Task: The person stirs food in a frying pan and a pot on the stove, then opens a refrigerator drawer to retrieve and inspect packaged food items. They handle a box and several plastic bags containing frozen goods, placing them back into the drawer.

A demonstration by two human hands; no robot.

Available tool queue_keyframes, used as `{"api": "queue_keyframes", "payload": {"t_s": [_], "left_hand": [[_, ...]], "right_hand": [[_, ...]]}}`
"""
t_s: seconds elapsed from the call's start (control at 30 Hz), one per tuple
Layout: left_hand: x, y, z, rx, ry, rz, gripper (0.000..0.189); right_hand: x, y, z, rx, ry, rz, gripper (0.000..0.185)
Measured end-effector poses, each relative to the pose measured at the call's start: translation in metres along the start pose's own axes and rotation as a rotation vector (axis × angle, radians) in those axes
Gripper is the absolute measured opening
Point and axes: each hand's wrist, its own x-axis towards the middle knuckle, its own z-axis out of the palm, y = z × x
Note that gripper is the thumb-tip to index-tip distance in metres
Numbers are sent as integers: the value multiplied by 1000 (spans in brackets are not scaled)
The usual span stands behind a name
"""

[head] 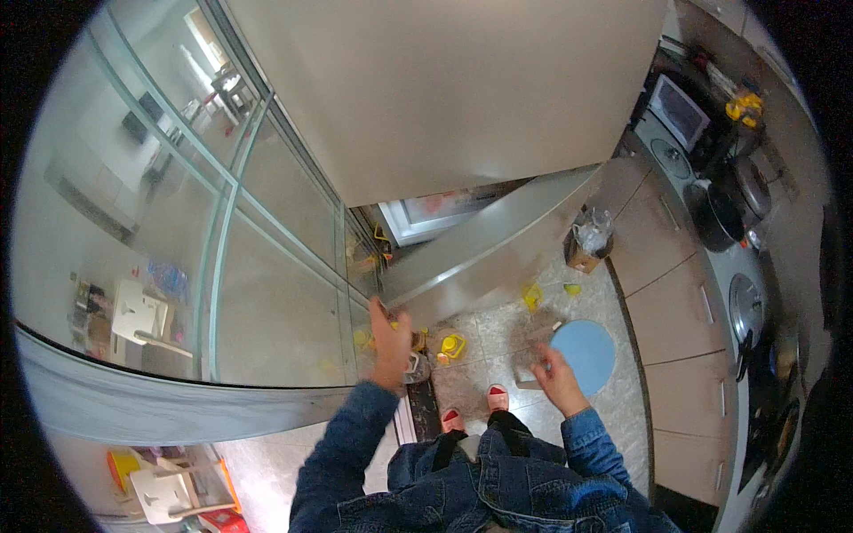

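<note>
My left hand (392, 343) is raised with its fingers apart, near the lower left end of a beige door panel (493, 256) that stands slanted across the view. Whether its fingertips touch the panel's edge I cannot tell. Behind the panel, a white-framed item (426, 216) shows in a gap below a large beige surface (466, 93). My right hand (556, 380), its fingers loosely bent, holds nothing visible and appears over the left side of a stool with a round blue seat (590, 356).
Glass sliding door panels (280, 293) stand at the left. Yellow-capped bottles (452, 345) are on the tiled floor near my feet. A cardboard box (583, 260) with plastic stands beside the lower cabinets (673, 320). The right counter carries a black pot (714, 216) and a lidded pan (745, 303).
</note>
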Motion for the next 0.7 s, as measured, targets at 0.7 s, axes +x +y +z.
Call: {"api": "queue_keyframes", "payload": {"t_s": [0.7], "left_hand": [[94, 3, 101, -957, -241, -849, 25]], "right_hand": [[-108, -33, -145, -202, 624, 185, 47]]}}
